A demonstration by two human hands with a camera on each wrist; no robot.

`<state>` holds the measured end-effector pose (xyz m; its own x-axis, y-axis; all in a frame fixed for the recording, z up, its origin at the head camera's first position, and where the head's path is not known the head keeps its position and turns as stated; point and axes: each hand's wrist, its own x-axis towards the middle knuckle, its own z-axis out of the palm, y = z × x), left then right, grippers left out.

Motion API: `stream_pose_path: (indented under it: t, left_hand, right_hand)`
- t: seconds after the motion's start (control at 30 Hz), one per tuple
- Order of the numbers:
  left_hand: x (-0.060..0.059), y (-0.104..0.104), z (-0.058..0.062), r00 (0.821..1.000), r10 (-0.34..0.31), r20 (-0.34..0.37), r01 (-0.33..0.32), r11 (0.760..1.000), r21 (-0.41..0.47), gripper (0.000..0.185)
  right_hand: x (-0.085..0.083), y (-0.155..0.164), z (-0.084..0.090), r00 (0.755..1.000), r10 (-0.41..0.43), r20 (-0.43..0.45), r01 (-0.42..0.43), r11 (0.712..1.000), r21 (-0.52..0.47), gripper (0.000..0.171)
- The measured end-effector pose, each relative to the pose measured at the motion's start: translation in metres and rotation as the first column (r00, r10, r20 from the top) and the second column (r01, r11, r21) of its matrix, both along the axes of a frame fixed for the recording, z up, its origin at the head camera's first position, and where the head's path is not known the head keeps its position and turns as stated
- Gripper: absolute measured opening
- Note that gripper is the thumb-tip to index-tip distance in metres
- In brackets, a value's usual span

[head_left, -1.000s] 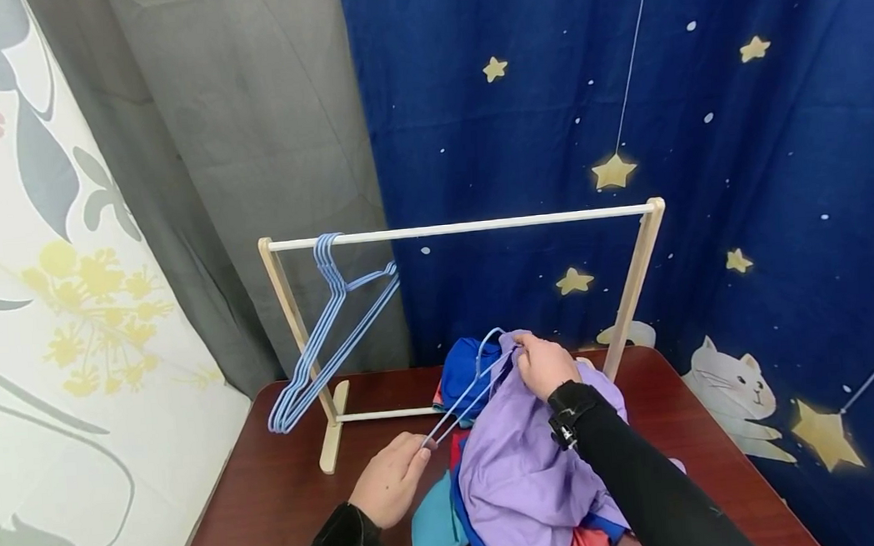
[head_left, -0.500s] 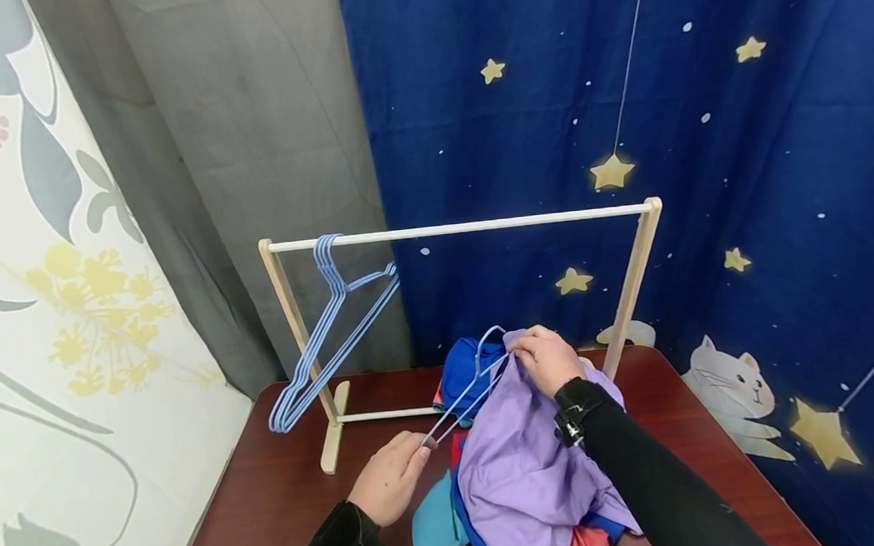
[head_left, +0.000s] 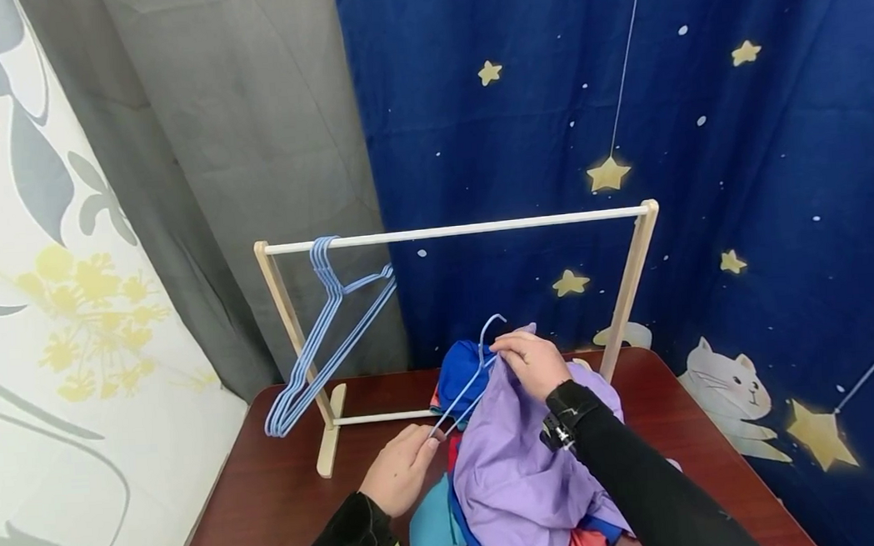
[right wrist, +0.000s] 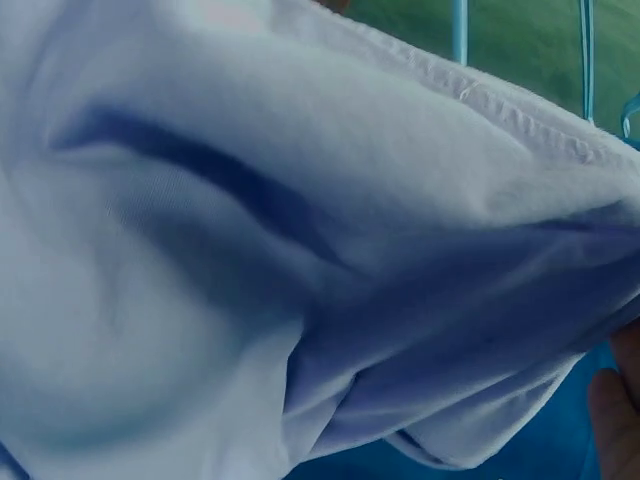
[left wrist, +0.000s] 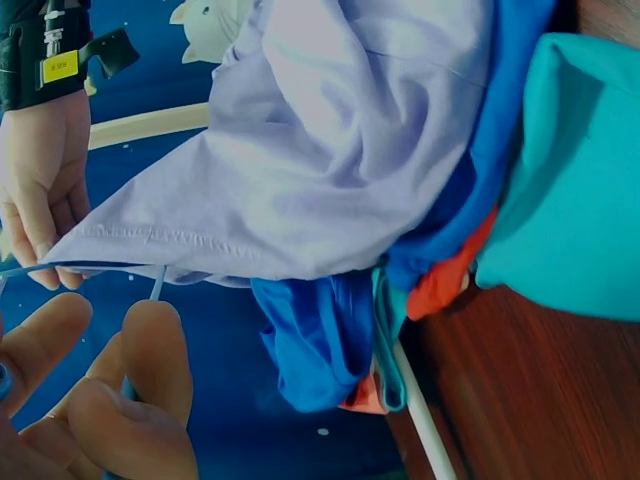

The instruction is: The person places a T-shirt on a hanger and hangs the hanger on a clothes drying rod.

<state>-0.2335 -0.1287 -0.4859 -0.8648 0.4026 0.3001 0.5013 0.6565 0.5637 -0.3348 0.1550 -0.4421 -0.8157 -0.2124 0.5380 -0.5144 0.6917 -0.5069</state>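
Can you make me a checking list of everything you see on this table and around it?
Surface: dark red-brown wooden table, bare at its left side.
Job's things: thin light blue wire hanger; soft lilac cloth shirt, its edge drawn up toward the hanger.
Clutter: heap of blue, teal and orange-red clothes under the shirt; small pale wooden clothes rack; bunch of light blue wire hangers on its left end.
Grips: left hand pinches the hanger's lower end; right hand holds the shirt edge by the hook.
Cables: nothing seen.
Surroundings: dark blue star-and-cat curtain, grey curtain, white flowered cloth.
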Motion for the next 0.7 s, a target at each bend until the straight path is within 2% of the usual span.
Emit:
stream_pose_path:
  t: [0.13, 0.33, 0.5, 0.7]
  left_hand:
    - [-0.005, 0.005, -0.001, 0.999, -0.014, 0.029, 0.013, 0.999, 0.045, 0.026]
    - [-0.01, 0.01, -0.002, 0.991, -0.05, 0.127, 0.03, 0.988, 0.154, 0.024]
    - [-0.013, 0.014, 0.0, 0.99, -0.074, 0.121, 0.047, 0.976, 0.212, 0.023]
    - [-0.015, 0.017, 0.0, 0.987, -0.087, 0.136, 0.051, 0.966, 0.252, 0.027]
  right_hand:
    - [0.002, -0.003, 0.003, 0.999, 0.032, 0.025, -0.032, 0.999, -0.027, 0.019]
    - [0.004, -0.004, 0.003, 0.994, 0.081, 0.071, -0.076, 0.994, -0.074, 0.02]
    - [0.004, -0.004, 0.004, 0.988, 0.107, 0.108, -0.089, 0.984, -0.152, 0.02]
    - [0.008, -0.007, 0.006, 0.982, 0.15, 0.115, -0.137, 0.984, -0.115, 0.022]
